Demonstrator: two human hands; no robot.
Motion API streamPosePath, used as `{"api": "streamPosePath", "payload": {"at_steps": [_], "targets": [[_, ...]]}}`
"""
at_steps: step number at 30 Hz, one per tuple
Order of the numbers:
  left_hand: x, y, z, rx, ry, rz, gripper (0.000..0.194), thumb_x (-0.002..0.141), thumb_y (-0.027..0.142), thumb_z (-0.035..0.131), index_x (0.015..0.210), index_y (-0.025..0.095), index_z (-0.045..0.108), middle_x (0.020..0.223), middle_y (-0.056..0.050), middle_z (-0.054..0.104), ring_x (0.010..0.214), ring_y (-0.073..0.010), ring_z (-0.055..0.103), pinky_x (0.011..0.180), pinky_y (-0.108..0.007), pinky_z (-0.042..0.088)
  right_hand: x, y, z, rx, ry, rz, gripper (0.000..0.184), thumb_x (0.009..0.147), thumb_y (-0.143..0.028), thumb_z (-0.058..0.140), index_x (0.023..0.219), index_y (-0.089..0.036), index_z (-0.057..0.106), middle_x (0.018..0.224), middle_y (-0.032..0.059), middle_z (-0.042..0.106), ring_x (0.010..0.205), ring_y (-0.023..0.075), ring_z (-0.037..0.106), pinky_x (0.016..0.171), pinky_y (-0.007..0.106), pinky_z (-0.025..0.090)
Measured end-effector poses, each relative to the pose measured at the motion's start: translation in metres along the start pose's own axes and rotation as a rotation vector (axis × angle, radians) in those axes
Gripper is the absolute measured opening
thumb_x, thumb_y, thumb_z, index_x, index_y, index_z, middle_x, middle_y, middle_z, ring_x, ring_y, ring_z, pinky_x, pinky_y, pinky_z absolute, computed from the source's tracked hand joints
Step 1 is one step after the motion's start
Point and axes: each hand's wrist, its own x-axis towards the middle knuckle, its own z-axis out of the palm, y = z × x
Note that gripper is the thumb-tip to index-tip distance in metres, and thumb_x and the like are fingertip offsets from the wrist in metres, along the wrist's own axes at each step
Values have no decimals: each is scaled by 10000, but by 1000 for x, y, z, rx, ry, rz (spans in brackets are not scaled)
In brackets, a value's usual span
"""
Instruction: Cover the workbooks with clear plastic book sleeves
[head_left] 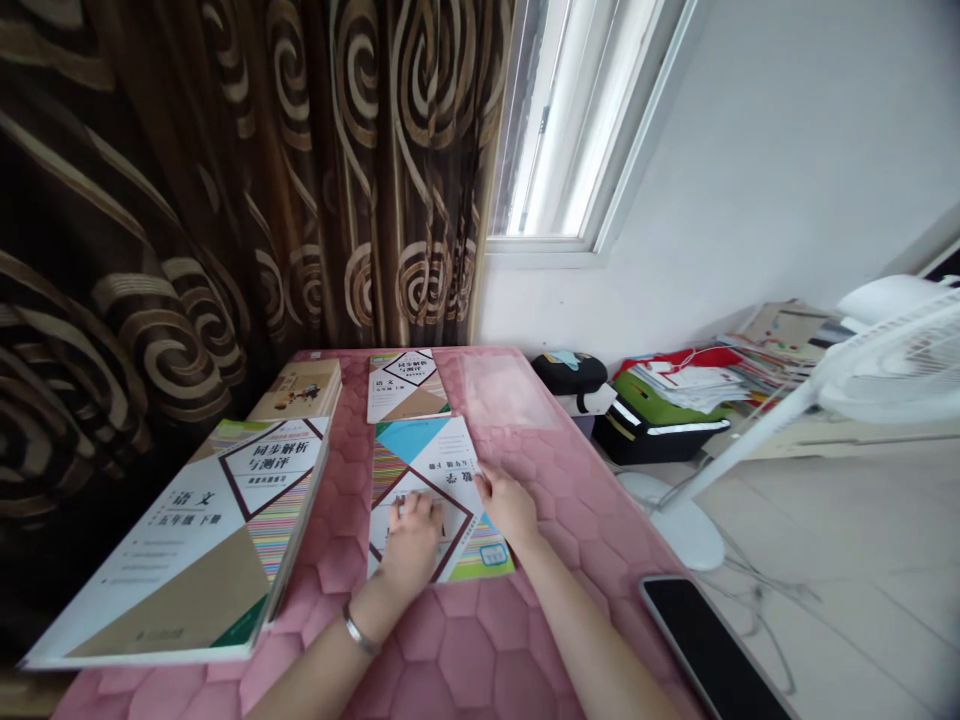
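A thin paperback workbook (424,468) with a white, blue and striped cover lies on the pink quilted cloth (480,650). Its printing faces away from me. My left hand (414,545), with a silver bangle at the wrist, rests on the cover, fingers slightly bent and apart. At the workbook's right edge my right hand (510,510) grips the border between thumb and fingers; the fingers beneath are partly hidden. Just beyond the workbook's top lies a smaller-looking book (405,390) with a white and tan cover.
A stack of large books (202,540) lies on the left, with a tan box-like item (296,390) behind it. A black phone (709,645) sits at the right edge. Beyond are a white fan (780,430), a green and black bag (667,400) and a patterned curtain (300,180).
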Motion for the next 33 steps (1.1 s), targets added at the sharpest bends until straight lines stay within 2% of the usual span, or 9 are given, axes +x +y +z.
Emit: {"api": "streamPosePath", "payload": {"at_steps": [3, 6, 8, 14, 20, 22, 25, 28, 33], "targets": [[-30, 9, -3, -90, -72, 79, 346, 853, 171, 549, 1179, 246, 637, 1249, -92, 616, 1147, -284, 539, 965, -485, 440, -2, -1, -1, -20, -1, 20, 399, 978, -360, 388, 1329, -280, 560, 1212, 62, 673, 1013, 220, 665, 764, 291, 500], [-51, 2, -8, -146, -109, 84, 442, 854, 343, 610, 1290, 275, 576, 1347, -76, 580, 1209, -298, 507, 1009, -521, 405, -4, -2, -2, -28, 0, 34, 395, 979, -367, 385, 1316, -283, 572, 1226, 63, 663, 995, 211, 667, 760, 279, 497], [-56, -5, -9, -149, -101, 79, 441, 868, 356, 603, 1304, 300, 568, 1359, -54, 583, 1214, -286, 511, 1016, -516, 397, -5, -2, -3, -27, -1, 25, 391, 982, -368, 380, 1310, -282, 575, 1232, 62, 658, 1002, 208, 662, 757, 272, 492], [-57, -11, -2, -124, -28, 104, 395, 898, 317, 580, 1291, 291, 588, 1347, -54, 603, 1187, -274, 537, 1017, -498, 386, -8, -1, -7, -69, -26, 8, 391, 981, -337, 371, 1308, -267, 574, 1179, 80, 654, 945, 226, 651, 732, 302, 478], [-58, -10, -1, -136, 3, 102, 382, 892, 333, 586, 1273, 302, 608, 1324, -53, 615, 1169, -266, 541, 1006, -473, 401, -42, 1, -15, -36, 41, -304, 273, 930, -315, 496, 1103, -232, 690, 1099, 94, 616, 1071, 262, 522, 917, 364, 412], [-58, -11, -1, -142, 15, 104, 379, 892, 340, 587, 1268, 302, 614, 1317, -57, 617, 1166, -262, 539, 1003, -463, 401, -60, -3, -16, 31, -25, -416, 264, 895, -394, 569, 1099, -273, 684, 1156, 70, 603, 1071, 258, 502, 921, 391, 393], [-58, -11, -1, -142, 25, 110, 370, 894, 340, 586, 1262, 306, 617, 1314, -53, 617, 1165, -253, 537, 992, -449, 402, -81, -10, -18, 85, -160, -550, 409, 832, -491, 640, 1193, -298, 631, 1247, 60, 576, 1117, 264, 469, 922, 413, 367], [-58, -12, -1, -145, 27, 102, 358, 893, 343, 593, 1248, 313, 625, 1307, -39, 625, 1156, -247, 543, 981, -446, 400, -89, -13, -17, 95, -189, -565, 496, 806, -523, 663, 1238, -287, 599, 1289, 62, 561, 1148, 264, 450, 933, 413, 347], [-57, -11, -3, -145, 34, 102, 355, 893, 332, 594, 1246, 306, 627, 1304, -43, 631, 1153, -250, 551, 967, -445, 403, -88, -12, -12, 72, -157, -547, 472, 821, -557, 640, 1201, -278, 620, 1282, 59, 576, 1136, 255, 464, 940, 409, 341]]}}
